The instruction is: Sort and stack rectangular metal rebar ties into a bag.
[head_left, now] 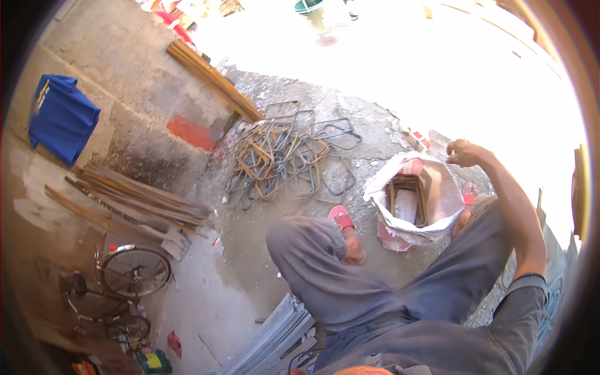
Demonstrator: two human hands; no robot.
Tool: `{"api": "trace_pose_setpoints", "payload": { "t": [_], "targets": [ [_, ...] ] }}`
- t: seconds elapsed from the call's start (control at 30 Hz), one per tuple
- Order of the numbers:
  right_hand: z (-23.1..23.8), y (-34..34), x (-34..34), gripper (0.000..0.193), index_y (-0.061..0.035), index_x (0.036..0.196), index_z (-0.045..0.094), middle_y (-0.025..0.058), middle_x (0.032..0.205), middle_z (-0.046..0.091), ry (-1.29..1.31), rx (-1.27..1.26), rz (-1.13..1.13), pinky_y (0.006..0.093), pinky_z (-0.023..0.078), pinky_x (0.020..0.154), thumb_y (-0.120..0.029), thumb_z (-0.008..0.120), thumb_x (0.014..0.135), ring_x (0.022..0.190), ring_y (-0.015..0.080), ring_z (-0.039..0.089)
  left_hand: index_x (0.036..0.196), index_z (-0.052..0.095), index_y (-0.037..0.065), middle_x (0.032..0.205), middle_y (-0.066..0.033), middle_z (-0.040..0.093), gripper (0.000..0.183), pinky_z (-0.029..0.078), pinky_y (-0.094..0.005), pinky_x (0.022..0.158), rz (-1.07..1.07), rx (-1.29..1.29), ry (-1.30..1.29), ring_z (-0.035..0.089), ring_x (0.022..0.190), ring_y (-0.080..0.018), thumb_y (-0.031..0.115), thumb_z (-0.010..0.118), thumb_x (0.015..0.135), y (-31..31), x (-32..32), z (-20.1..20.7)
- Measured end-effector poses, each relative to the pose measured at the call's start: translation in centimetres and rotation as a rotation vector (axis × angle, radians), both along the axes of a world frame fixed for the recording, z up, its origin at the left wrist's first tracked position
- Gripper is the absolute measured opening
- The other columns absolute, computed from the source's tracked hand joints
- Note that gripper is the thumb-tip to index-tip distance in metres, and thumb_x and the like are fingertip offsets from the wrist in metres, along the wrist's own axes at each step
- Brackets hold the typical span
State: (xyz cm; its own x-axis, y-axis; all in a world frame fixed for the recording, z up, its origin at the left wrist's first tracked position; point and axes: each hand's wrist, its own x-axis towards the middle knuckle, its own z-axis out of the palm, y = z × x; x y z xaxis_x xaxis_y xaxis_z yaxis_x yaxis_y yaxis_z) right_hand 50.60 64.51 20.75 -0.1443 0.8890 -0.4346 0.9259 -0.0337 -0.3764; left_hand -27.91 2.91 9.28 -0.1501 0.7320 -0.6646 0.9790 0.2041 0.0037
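Note:
My right hand (462, 153) is raised at the far right rim of a white sack (382, 181), its fingers curled in. Whether anything is between them I cannot make out. Inside the sack, which stands open between my feet, is a stack of rusty rectangular metal stirrups (422, 200). A loose, tangled heap of bent steel stirrups (275, 153) lies on the ground ahead and to the left. Some are rusty brown, others dark grey. My left hand does not show.
Long brown bars (212, 78) lean by the wall at the far left. A blue cloth (62, 119) hangs on it. A bicycle (134, 272), a shovel (175, 242) and wooden strips (137, 197) stand left. Grey metal lengths (278, 331) lie near me. A green bucket (308, 5) is far off.

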Motion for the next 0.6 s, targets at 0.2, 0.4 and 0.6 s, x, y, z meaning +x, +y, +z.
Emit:
{"api": "trace_pose_setpoints", "payload": {
  "t": [0.2,0.4,0.6],
  "targets": [
    [-1.8,1.1,-0.1,0.04,0.0018,0.104,0.064,0.0187,0.089,0.068,-0.033,-0.068,0.03,0.0398,0.052,0.073,-0.033,0.067,0.083,0.08,0.0283,0.067,0.102,0.061,0.002,0.096,-0.0189,0.063,0.032,0.05,-0.0404,0.073,-0.098,0.128,-0.109,0.061,0.085,-0.0318,0.024,0.064,0.079,5.5,-0.5,-4.5],
    [-1.4,0.6,0.7,0.041,-0.0032,0.105,0.064,0.0138,0.083,0.068,-0.111,-0.08,0.041,0.0393,0.051,0.07,-0.038,0.067,0.083,0.077,0.025,0.065,0.102,0.06,0.002,0.093,-0.0179,0.064,0.034,0.05,-0.039,0.07,-0.106,0.22,-0.214,0.062,0.082,-0.0303,0.025,0.065,0.079,7.4,-0.9,-9.0],
    [-1.9,0.9,1.4,0.04,-0.0035,0.103,0.065,0.0126,0.082,0.068,-0.124,-0.055,0.065,0.039,0.051,0.068,-0.038,0.066,0.083,0.075,0.0243,0.065,0.102,0.06,0.001,0.091,-0.0168,0.065,0.035,0.051,-0.0376,0.068,-0.066,0.261,-0.278,0.063,0.079,-0.0288,0.027,0.066,0.079,8.4,-1.9,-10.5]
  ]
}}
